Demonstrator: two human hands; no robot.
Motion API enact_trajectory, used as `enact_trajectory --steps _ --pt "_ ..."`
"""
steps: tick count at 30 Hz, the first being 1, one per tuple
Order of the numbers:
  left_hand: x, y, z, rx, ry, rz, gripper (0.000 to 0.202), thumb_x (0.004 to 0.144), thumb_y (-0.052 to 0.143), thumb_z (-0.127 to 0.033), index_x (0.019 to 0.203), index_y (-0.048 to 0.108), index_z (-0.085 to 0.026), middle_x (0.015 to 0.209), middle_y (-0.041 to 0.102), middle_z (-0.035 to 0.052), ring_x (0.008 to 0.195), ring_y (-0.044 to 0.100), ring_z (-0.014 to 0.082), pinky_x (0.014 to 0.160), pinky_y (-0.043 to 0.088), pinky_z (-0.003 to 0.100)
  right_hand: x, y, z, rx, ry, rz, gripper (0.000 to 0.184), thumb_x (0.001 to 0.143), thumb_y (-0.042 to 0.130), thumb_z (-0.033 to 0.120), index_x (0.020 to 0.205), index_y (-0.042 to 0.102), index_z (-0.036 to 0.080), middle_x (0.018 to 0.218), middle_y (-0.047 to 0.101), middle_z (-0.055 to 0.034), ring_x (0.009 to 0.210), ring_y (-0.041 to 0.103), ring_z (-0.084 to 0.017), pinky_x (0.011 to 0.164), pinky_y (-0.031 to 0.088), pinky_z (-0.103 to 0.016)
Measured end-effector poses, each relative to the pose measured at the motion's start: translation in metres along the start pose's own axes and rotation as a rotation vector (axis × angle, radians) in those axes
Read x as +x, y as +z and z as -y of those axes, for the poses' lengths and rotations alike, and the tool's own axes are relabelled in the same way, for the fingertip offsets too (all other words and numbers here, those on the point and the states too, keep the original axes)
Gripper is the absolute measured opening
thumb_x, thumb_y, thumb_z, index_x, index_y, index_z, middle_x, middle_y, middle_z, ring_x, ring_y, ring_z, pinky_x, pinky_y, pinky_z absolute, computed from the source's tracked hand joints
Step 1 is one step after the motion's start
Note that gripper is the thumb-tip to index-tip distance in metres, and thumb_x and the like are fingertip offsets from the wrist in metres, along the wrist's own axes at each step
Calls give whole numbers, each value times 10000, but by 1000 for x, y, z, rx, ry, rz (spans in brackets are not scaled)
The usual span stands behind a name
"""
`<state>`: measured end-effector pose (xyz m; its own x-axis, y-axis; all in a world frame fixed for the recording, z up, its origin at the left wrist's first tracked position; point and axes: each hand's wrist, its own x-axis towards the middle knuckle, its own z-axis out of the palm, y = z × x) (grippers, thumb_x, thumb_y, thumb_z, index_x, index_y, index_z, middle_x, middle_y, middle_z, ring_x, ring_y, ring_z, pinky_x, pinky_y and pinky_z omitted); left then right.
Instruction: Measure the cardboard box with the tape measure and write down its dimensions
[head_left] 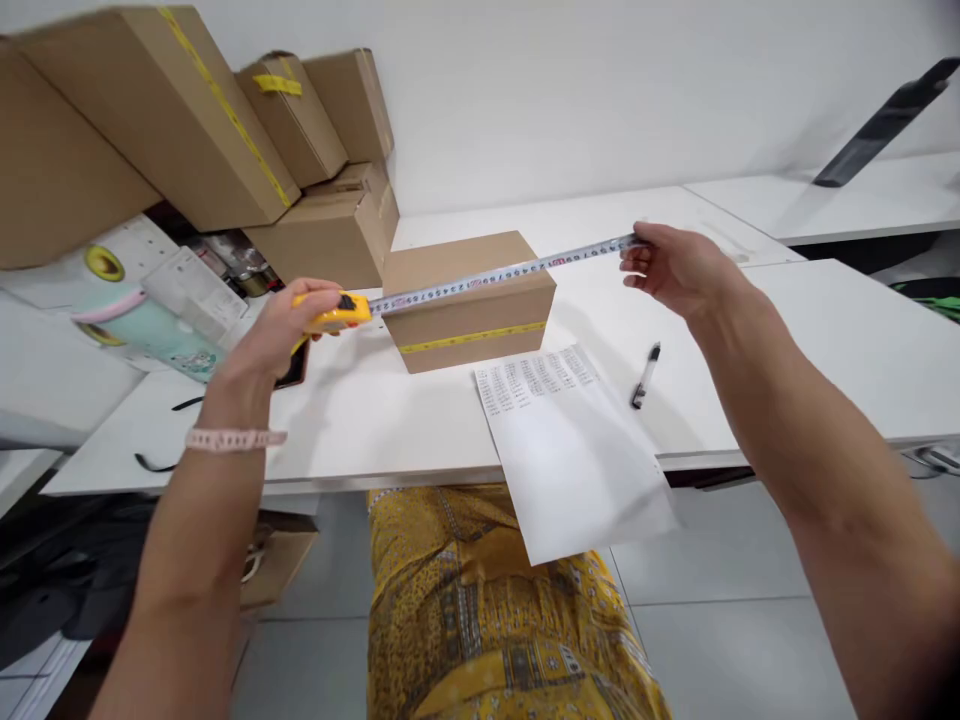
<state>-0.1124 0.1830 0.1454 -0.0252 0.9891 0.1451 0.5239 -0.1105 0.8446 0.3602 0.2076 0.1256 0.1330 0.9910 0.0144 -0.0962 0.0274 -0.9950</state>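
My left hand (300,310) is closed round the yellow case of a tape measure (341,313). The blade is drawn out to the right, and my right hand (667,262) pinches it near its far end. Between my hands the blade passes in front of and over a brown cardboard box (472,320) with a yellow printed strip along its near side. Whether the blade touches the box I cannot tell. A sheet of paper (577,460) with handwritten columns lies before the box, overhanging the table's front edge. Right of the paper rests a black-and-clear pen (646,376).
Several cardboard boxes (322,225) are stacked at the back left. Beside them stand a mint-green bag (169,325) with avocado pictures and a dark phone-like object (294,366). A long dark object (885,125) leans at the far right. The white table (360,430) ends just before my lap.
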Motion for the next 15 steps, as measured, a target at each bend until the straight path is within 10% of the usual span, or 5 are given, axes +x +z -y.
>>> enact_trajectory --steps 5,15 --pt "66 -36 18 -81 -233 6 423 615 757 -521 870 670 -195 776 687 17 657 588 162 511 412 253 61 27 -6 -92 140 -128 257 973 553 230 720 545 184 637 530 10 568 487 -98 587 455 -230" --pt "87 -12 16 -32 -236 60 440 649 725 -571 844 708 -177 806 733 57 644 581 166 526 393 251 81 100 -40 -233 163 -124 196 895 672 292 781 559 181 803 643 -45 730 570 -140 659 463 -267"
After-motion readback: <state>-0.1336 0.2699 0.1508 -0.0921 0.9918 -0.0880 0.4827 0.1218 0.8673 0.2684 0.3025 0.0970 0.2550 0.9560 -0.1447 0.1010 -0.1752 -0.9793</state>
